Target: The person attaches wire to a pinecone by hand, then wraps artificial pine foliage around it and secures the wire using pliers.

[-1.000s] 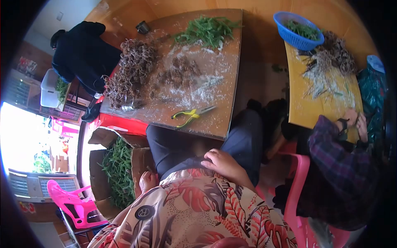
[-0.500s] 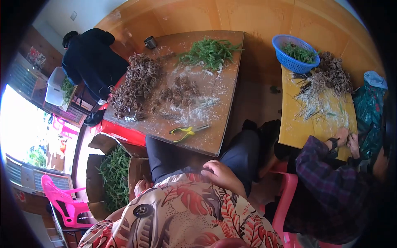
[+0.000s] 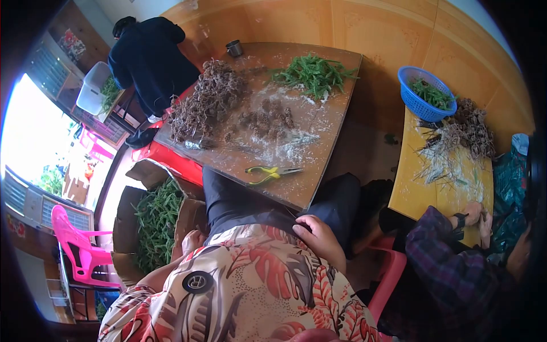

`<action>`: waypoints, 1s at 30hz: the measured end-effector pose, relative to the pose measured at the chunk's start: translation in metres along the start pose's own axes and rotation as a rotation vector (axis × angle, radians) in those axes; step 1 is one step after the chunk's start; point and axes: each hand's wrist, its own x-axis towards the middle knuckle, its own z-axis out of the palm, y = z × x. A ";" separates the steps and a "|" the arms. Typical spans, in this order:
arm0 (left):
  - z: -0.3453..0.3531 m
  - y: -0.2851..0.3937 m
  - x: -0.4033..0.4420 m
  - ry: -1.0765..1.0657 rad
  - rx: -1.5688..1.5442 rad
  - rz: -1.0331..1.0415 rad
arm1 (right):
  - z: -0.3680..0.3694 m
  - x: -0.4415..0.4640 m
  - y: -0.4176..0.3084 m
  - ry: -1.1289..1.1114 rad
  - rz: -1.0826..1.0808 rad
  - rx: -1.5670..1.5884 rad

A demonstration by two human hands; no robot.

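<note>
My right hand (image 3: 317, 235) rests on my lap below the brown table (image 3: 336, 134), its thumb apart from the fingers and nothing held. Beside my left thigh, close to the cardboard box (image 3: 188, 219) of green sprigs (image 3: 158, 219), my left hand (image 3: 192, 241) lies with its short visible fingers slightly apart and empty. Yellow-handled pliers (image 3: 273, 173) lie on the table near its front edge. Beyond them are brown cones (image 3: 268, 118), white crumbs, a heap of dry brown stems (image 3: 208, 100) and a green pile (image 3: 313, 74).
A co-worker in plaid (image 3: 444, 251) has both hands at a yellow table (image 3: 413, 182) on the right, with a blue basket (image 3: 424, 102) and dry stems. Another person in black (image 3: 149, 57) bends at the upper left. A metal cup (image 3: 234, 48) and pink chair (image 3: 80, 245) also show.
The view has turned, so the tables appear shifted and tilted. My right hand has moved slightly to the right on my lap. My left hand stays beside the thigh.
</note>
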 end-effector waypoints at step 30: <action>-0.025 0.038 -0.005 -0.010 0.028 -0.026 | 0.003 0.007 0.005 -0.139 -0.050 0.092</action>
